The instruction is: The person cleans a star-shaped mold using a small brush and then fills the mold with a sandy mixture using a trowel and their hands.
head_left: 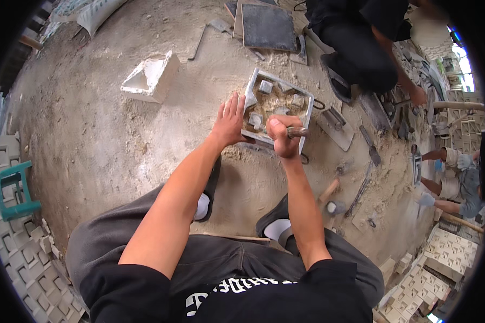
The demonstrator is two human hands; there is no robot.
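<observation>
A square white mould tray (305, 98) lies on the sandy ground, filled with sand and several raised white blocks. My left hand (229, 121) rests flat on the tray's near left edge, fingers spread. My right hand (282, 137) is closed around the wooden handle of a small tool (298, 131) held over the tray's near side; its working end is hidden by the hand. My two feet in dark slippers and white socks stand just below the tray.
A white triangular mould (151, 78) lies to the left, a dark slab (267, 26) at the back. Trowels (337, 126) and a hammer (328, 191) lie to the right. Another person in black crouches behind the tray. Patterned white blocks (442, 253) are stacked at right, a green stool (13, 188) at left.
</observation>
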